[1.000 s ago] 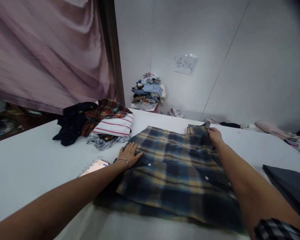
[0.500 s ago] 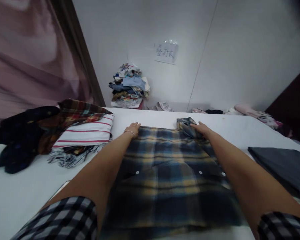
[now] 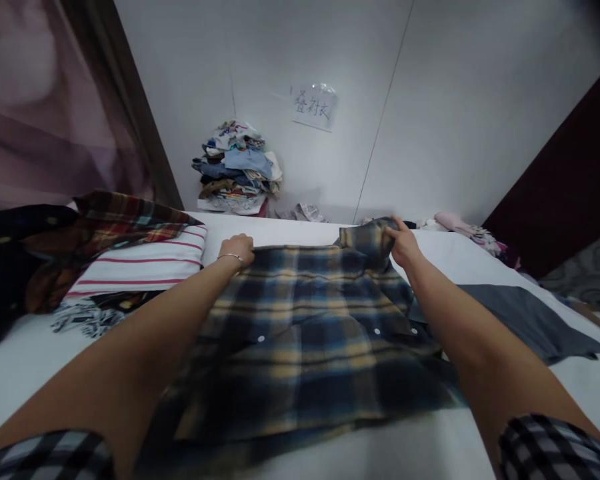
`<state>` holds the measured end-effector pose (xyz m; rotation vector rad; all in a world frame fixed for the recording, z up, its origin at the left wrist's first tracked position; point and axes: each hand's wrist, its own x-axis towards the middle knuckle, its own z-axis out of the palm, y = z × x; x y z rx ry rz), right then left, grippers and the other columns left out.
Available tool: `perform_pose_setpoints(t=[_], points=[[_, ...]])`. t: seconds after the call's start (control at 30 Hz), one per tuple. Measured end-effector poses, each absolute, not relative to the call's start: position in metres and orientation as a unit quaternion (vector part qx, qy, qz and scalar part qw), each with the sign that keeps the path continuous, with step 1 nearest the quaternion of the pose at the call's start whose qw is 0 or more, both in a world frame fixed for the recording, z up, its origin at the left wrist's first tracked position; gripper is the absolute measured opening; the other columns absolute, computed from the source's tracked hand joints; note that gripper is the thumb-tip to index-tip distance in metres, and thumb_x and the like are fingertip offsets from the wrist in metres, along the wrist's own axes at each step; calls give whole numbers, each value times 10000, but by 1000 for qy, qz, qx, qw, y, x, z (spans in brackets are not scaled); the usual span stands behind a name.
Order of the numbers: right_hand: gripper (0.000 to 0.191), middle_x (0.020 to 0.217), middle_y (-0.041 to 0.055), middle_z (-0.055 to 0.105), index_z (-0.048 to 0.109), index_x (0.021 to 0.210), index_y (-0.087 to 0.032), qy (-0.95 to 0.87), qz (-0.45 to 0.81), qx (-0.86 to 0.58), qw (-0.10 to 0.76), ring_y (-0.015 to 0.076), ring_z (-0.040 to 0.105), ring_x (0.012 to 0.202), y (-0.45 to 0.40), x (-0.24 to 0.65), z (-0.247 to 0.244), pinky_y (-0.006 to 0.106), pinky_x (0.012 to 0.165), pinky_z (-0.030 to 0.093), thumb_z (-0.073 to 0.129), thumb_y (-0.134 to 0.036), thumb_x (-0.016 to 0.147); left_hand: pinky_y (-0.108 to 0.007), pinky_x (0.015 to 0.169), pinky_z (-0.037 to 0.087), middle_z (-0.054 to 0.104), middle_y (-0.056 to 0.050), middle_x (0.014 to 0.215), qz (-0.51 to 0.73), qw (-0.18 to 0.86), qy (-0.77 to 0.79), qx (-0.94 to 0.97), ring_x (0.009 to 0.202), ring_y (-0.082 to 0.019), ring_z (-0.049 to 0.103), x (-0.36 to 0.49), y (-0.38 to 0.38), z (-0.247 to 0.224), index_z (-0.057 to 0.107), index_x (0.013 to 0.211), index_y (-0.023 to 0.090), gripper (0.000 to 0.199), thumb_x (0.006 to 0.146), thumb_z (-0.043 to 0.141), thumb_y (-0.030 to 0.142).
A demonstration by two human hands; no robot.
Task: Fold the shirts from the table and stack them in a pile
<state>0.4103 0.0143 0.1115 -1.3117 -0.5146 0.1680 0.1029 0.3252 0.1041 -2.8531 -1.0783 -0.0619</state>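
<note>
Where one plaid shirt point(image 3: 320, 313) lies across the worktop point(image 3: 10, 387), I count three pale buttons point(image 3: 261, 339). My left hand point(image 3: 239, 250), formerly spread flat upon it, now grasps its far-left corner with curled fingers; my right hand point(image 3: 405, 245) pinches its raised far-right fold. Beyond stands one clothing pile point(image 3: 240, 167).

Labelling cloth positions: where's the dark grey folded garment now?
Head view, right side: the dark grey garment lies on the white table, just beyond the right forearm.
</note>
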Motion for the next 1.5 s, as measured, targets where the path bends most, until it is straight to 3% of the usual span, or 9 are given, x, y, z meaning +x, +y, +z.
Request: perform_pose_setpoints(t=[0.13,0.27,0.5,0.63,0.87,1.03,1.23,1.4,1.5], points=[[665,818,-38,683,552,1274,-244,-224,83,-531,813,131,659,766,-27,387,137,250,746,542,698,-149,632,-359,866,458,654,-157,1133,-81,48,-347,-933,1080,-295,607,65,304,128,659,1023,144,279,824,502,259],[647,875,-32,697,575,1232,-268,-227,84,-509,826,141,656,793,-77,354,138,285,756,532,703,-138,611,-336,826,440,660,-125,1024,-130,45,-292,-946,967,-254,603,17,271,135,635,926,135,177,808,547,232],[625,897,-44,698,581,1177,-326,-123,152,-529,826,148,654,731,-151,296,86,272,619,521,757,-228,585,-329,752,421,653,-83,817,-107,21,-208,-972,848,-243,607,-55,210,89,569,739,193,117,698,529,90],[601,972,-46,702,589,1159,-339,-76,165,-541,821,153,672,769,-172,271,68,272,616,547,774,-251,593,-338,738,425,648,-81,823,-116,5,-217,-969,843,-248,614,-73,195,75,518,723,208,140,668,498,81],[660,992,-64,728,574,1229,-379,-62,156,-538,826,154,695,795,-190,246,71,280,688,578,788,-261,616,-359,798,451,661,-87,923,-217,-31,-275,-936,916,-258,612,-92,175,96,497,752,221,139,655,523,126],[567,1005,-46,738,608,1194,-369,-66,149,-585,794,184,710,794,-201,247,59,327,689,599,758,-270,656,-392,853,440,670,-90,887,-119,-6,-224,-967,935,-273,618,-107,162,85,530,720,220,193,646,489,46],[312,955,1,756,686,1006,-303,-75,172,-615,766,239,726,826,-210,245,53,401,730,613,716,-362,701,-399,892,434,674,-110,968,-131,8,-252,-959,1009,-285,610,-114,157,84,571,766,211,221,677,481,30],[335,835,64,761,695,954,-235,-40,318,-659,681,276,731,718,-207,238,65,415,685,611,795,-327,648,-390,833,455,678,-116,952,-41,-3,-246,-968,961,-284,642,-115,150,82,594,792,193,238,693,475,12],[320,796,46,755,690,907,-233,-56,272,-656,702,253,717,675,-205,241,78,383,668,606,809,-265,612,-384,833,452,675,-110,953,-67,3,-237,-969,971,-285,640,-119,147,82,590,791,198,222,697,493,21]])
